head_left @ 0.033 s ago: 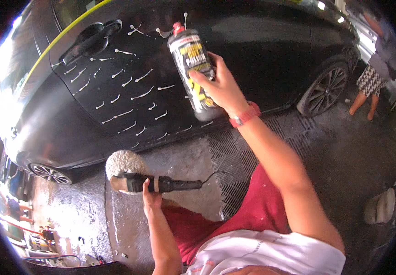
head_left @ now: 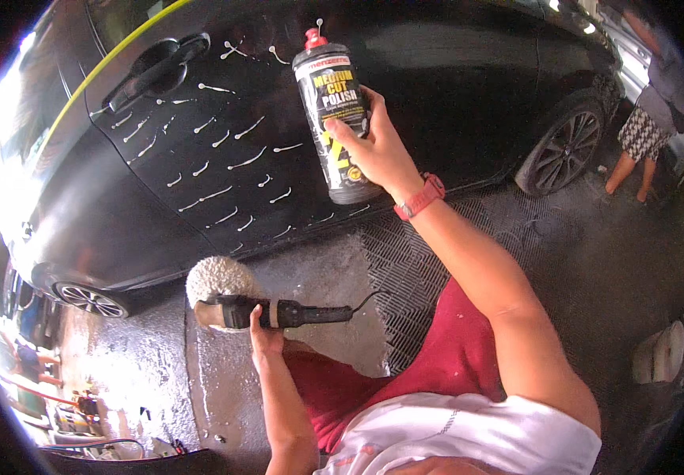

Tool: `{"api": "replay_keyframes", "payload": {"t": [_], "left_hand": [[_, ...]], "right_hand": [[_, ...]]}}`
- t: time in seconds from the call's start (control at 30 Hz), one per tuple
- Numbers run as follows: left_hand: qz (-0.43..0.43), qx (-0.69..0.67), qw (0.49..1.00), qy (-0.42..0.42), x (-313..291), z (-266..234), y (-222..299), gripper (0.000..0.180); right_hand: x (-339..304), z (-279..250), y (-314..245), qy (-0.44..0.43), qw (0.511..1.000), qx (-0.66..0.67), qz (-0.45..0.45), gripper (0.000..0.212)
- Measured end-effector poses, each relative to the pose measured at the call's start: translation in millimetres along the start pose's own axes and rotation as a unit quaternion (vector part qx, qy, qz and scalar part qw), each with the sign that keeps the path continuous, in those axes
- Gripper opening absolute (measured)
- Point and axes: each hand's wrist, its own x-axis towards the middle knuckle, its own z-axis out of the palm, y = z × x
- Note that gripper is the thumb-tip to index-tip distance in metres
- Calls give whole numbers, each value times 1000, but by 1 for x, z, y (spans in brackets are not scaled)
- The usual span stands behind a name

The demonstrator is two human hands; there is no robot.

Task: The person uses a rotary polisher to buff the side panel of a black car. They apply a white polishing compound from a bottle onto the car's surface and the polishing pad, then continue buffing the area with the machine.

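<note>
My right hand (head_left: 381,150) is wrapped round a dark polish bottle (head_left: 330,119) with a red nozzle, held upright and slightly tilted in front of the black car door (head_left: 429,103). Rows of whitish polish streaks (head_left: 223,142) mark the door to the bottle's left. Lower down, my left hand (head_left: 266,336) grips the body of a black corded polisher (head_left: 278,312). A fluffy wool pad (head_left: 219,279) sits on the polisher's head, apart from the car. My left thumb lies over the body; the other fingers are hidden beneath it.
A door handle (head_left: 163,67) juts out at upper left, below yellow tape (head_left: 96,70). Grated mats (head_left: 413,293) cover part of the wet floor. A pale bucket (head_left: 659,352) stands at right. Another person (head_left: 643,134) stands near the rear wheel (head_left: 567,150).
The bottle has shifted a little, its nozzle rising slightly and its label turning more toward me. The polisher has moved very slightly to the right.
</note>
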Motion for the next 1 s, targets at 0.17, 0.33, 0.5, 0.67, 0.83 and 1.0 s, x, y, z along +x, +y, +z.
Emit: {"api": "replay_keyframes", "payload": {"t": [0.17,0.33,0.5,0.67,0.83,1.0], "left_hand": [[-5,0,1000,-3,-10,2,0,35],[-30,-29,999,7,-6,6,-4,40],[-25,-32,999,5,-2,9,-10,42],[15,-27,1000,7,-4,-4,-1,37],[13,-25,999,35,-9,8,-10,39],[14,-34,999,16,-11,12,-7,41]], "right_hand": [[-121,12,2,163,986,8,-27,88],[-255,29,16,321,936,134,61,91],[-252,25,0,184,980,-53,-62,97],[-187,-7,-110,5,857,-455,-241,98],[-148,26,-138,205,845,-369,-329,110],[-80,46,-79,232,892,-180,-344,83]]}}
